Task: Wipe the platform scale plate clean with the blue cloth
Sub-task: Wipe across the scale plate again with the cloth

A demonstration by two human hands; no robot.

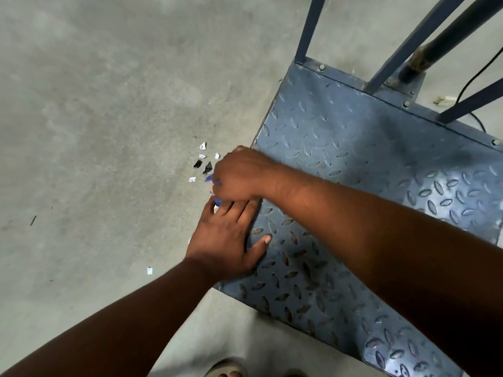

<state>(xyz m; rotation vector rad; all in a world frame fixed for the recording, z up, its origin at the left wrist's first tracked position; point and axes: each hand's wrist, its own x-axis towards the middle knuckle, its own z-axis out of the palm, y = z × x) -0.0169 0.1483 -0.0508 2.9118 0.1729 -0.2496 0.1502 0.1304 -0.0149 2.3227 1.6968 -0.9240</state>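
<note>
Your platform scale plate (362, 170) is dull blue steel embossed with a criss-cross pattern of raised oval lugs, some of them rubbed dark. Its upright bars (310, 28) are the same blue. The concrete floor (95, 104) is mottled grey-green, scattered with white, black and blue scraps (202, 164).
</note>
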